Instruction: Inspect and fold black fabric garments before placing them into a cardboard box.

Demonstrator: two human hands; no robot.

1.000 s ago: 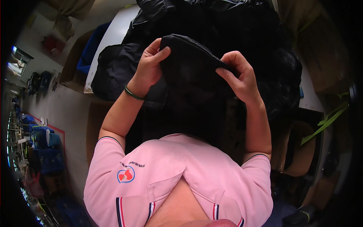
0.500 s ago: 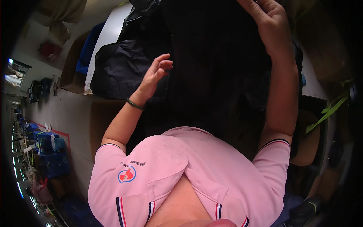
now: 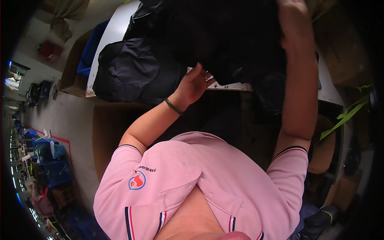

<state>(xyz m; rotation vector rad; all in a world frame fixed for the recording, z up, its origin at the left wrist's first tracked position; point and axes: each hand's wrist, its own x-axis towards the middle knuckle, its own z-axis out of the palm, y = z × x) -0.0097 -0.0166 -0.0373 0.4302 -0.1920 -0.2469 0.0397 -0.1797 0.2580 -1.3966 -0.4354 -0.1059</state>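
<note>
At the middle of the frame the left hand (image 3: 193,87) has its thumb and fingers apart, the tips at the lower edge of the black fabric (image 3: 234,48) — whether they touch it I cannot tell. The right hand (image 3: 294,18), blurred and cut off by the top of the frame at upper right, is beside the fabric's right side; its fingertips are hidden, so I cannot tell if they are clamped on anything. The black fabric fills the upper middle of the frame. The step in hand looks to be handling this fabric, and the next move seems to call for a sure left-hand hold on its lower edge — dark folds over dark could make that edge easy to miss. To its left a dark grey fabric piece (image 3: 130,66) lies creased on the white table (image 3: 113,32), whose bare top shows at upper left. Farther out, a blue bin (image 3: 91,52) and a brown cardboard box (image 3: 74,79) stand at upper left, a red line (image 3: 59,139) crosses the grey floor (image 3: 82,125), blue crates (image 3: 56,174) crowd the lower left, and a green strip (image 3: 340,123) hangs at far right
</note>
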